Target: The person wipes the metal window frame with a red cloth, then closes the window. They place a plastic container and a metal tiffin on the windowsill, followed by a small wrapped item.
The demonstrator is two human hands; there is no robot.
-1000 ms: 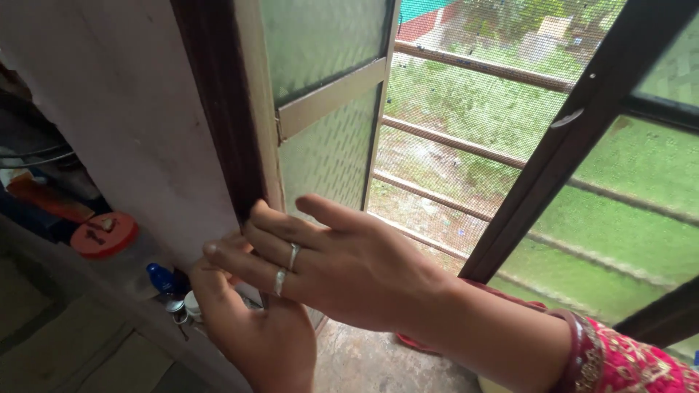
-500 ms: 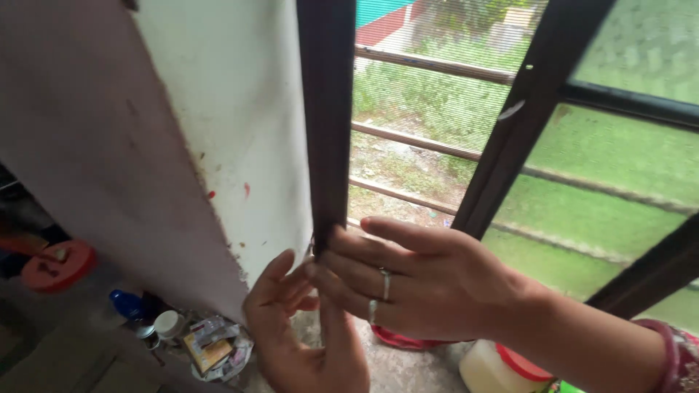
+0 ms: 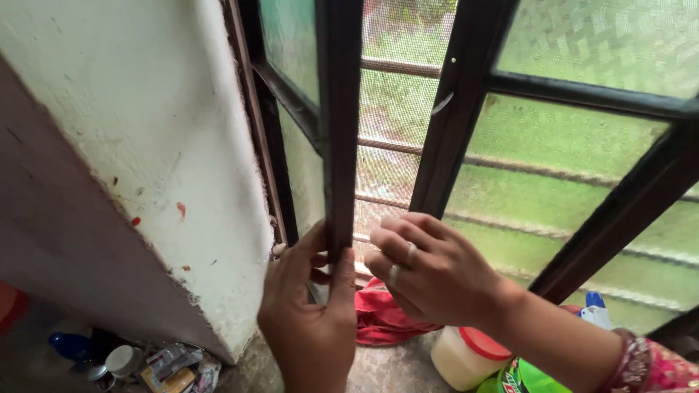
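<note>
window frame [image 3: 341, 131] has swung in edge-on between both hands now. left hand [image 3: 309, 313] grips its bottom, right hand [image 3: 429, 269] curls loosely beside it, holding nothing, over the red cloth [image 3: 382, 320].

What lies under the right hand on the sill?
A red cloth lies bunched on the sill beneath the right hand; its far end is hidden by the hand.
</note>
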